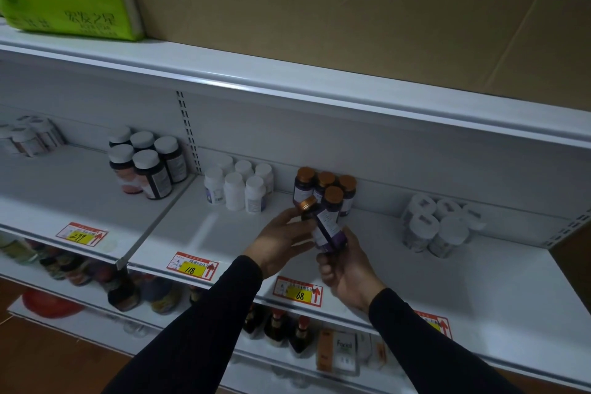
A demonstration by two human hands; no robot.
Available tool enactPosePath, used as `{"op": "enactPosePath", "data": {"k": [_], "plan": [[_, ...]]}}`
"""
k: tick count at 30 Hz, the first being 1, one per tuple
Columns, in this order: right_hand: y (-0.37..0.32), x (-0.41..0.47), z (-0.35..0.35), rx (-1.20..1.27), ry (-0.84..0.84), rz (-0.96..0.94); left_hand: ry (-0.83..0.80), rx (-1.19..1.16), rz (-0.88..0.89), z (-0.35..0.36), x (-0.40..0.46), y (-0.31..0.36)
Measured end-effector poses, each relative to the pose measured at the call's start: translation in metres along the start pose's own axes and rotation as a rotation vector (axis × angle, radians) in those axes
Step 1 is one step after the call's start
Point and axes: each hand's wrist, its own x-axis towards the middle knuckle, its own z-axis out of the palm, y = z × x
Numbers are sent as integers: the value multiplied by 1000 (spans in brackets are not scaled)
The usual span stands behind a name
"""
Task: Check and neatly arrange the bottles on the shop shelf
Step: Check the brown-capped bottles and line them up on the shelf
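We are curling the fingers (324, 269) of our right hand (347, 275) around the base of a dark purple bottle (327, 229) with an orange cap, holding it tilted so its label is facing up toward us, probably for checking. Our left hand (281, 241) is steadying it from the side, its fingers pinching the neck just below the cap, which is pointing back toward the shelf (479, 285). We are holding the bottle just in front of four matching orange-capped bottles (326, 187) that are standing upright in a tight cluster near the back wall, above the price tag marked 68 (299, 291); we judge it belongs in the open front spot of that cluster. Further out, groups of white bottles (238, 185) and dark white-capped bottles (145, 161) are standing in similar blocks to the left, and pale jars (438, 227) are sitting to the right.
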Motion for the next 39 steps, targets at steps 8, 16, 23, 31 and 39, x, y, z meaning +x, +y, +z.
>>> {"op": "enactPosePath", "data": {"k": [8,16,23,31,39], "plan": [[-1,3,-1,27,37,24,17,214,141,6,0,-1],[-1,5,-4,-34,67,-51,73,492,309,7,-4,-2],[0,6,-5,-21,86,-49,33,578,303,10,-10,-3],[0,5,-4,-8,89,-43,23,600,298,7,-10,-4],[0,2,-9,-69,37,-46,101,386,138,-5,-7,-3]]}}
